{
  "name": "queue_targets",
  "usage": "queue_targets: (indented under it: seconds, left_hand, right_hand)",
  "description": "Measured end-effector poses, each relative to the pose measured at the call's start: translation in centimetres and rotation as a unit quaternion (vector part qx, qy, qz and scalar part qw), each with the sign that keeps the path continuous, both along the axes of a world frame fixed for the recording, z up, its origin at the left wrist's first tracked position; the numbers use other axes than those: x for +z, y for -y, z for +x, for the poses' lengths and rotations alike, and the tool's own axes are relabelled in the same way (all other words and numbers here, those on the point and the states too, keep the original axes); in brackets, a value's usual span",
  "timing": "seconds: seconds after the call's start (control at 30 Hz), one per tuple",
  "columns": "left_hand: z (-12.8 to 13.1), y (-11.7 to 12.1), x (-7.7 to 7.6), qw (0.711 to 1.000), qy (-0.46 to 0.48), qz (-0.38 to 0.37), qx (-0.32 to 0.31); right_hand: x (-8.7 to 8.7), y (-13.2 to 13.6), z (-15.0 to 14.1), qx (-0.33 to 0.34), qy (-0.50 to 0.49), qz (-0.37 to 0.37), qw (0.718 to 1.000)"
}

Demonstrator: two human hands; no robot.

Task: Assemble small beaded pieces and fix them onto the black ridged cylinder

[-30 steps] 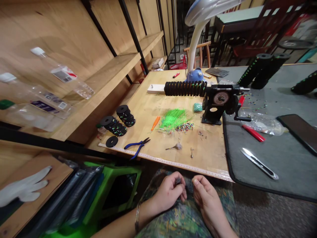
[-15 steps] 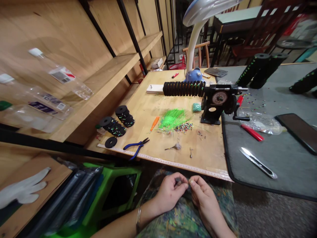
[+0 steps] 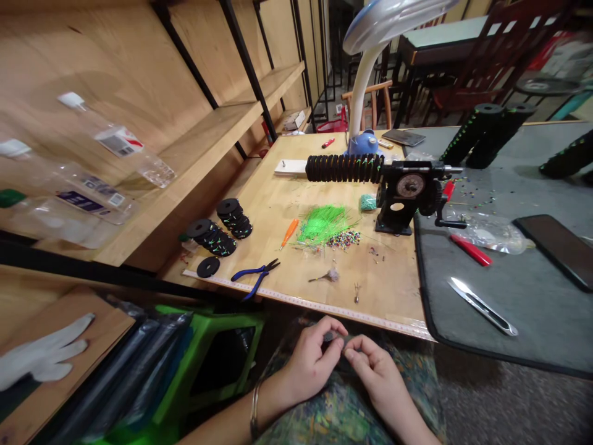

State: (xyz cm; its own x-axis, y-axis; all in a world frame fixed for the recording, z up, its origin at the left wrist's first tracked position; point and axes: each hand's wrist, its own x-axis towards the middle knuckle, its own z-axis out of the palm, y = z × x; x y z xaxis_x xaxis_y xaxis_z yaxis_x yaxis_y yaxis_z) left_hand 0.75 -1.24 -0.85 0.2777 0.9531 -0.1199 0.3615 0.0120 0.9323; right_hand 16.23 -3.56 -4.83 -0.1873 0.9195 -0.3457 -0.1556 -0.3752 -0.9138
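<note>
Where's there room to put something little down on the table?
Try the wooden tabletop between the black stacks and the orange-handled tool; it looks mostly bare. The grey mat has room too, between the silver snips and the dark flat slab. It's crowded around the green strands, with colourful beads right up against them.

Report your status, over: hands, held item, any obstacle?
Left hand: holding small dark item, partly hidden. Right hand: close beside, grip unclear. No visible obstacle.

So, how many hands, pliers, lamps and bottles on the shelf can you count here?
Hands: 2, left hand and right hand
Pliers: 1
Lamp: 1
White-capped bottles: 2
Green-capped bottle: 1
Total: 7
</note>
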Motion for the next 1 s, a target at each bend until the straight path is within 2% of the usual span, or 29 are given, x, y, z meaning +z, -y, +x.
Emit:
queue_targets:
  seconds: [0.17, 0.33, 0.43, 0.5, 0.6, 0.73, 0.83, 1.0]
  left_hand:
    - [0.1, -0.1, 0.3, 0.999, 0.027, -0.012, 0.044]
    - [-0.2, -0.3, -0.3, 0.99, 0.104, -0.043, 0.09]
    - [-0.8, -1.1, -0.5, 0.976, 0.149, -0.053, 0.151]
    - [-1.3, -1.6, -0.3, 0.967, 0.178, -0.07, 0.167]
    - [-1.6, -1.8, 0.0, 0.964, 0.205, -0.109, 0.129]
    - [-1.1, -1.5, 0.3, 0.968, 0.191, -0.158, 0.038]
    - [-0.4, -1.5, 0.6, 0.978, 0.15, -0.143, 0.004]
    - [0.9, -2.3, 1.4, 0.987, 0.116, -0.108, -0.003]
  right_hand:
    - [-0.1, 0.4, 0.0, -0.008, 0.05, 0.032, 0.998]
    - [0.0, 0.4, 0.3, -0.026, 0.085, 0.063, 0.994]
    - [0.2, 0.2, 0.6, -0.056, 0.085, 0.06, 0.993]
    - [0.2, 0.1, 0.8, -0.079, 0.063, 0.046, 0.994]
    - [0.2, 0.0, 0.9, -0.097, 0.019, 0.016, 0.995]
    - [0.2, 0.0, 1.0, -0.086, -0.017, -0.014, 0.996]
    - [0.6, 0.1, 1.0, -0.077, -0.02, -0.005, 0.997]
    - [1.8, -0.2, 0.9, -0.061, 0.016, 0.029, 0.998]
